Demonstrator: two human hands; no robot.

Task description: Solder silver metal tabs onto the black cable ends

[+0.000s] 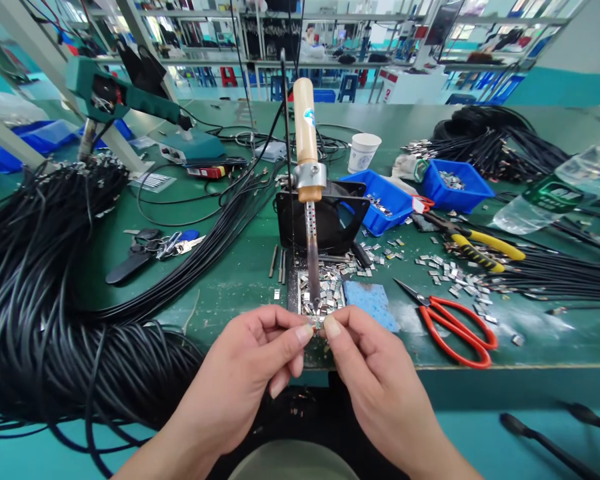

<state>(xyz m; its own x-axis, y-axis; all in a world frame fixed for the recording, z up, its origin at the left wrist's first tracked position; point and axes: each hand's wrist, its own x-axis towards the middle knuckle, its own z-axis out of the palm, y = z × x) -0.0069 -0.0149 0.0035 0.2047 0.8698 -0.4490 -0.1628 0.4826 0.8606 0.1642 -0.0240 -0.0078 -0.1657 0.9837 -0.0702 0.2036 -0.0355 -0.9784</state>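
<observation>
The small piece (318, 324) pinched between the left hand (255, 360) and the right hand (377, 377) is mostly covered by fingertips and too small to identify; the right hand's lower fingers are largely hidden behind its palm, and both forearms run off the bottom edge; the soldering iron (307, 137) blocks part of the black fan (347, 207) behind it; the left-hand cable bundle (35, 280) passes out at the left edge, its separate strands too tangled to trace; the clear bottle (555, 193) is cut off at the right, its label's small print unreadable; the paper cup (364, 153) bears print too small to read; a distant person (311, 47) is blurred and partly hidden by shelving.
</observation>
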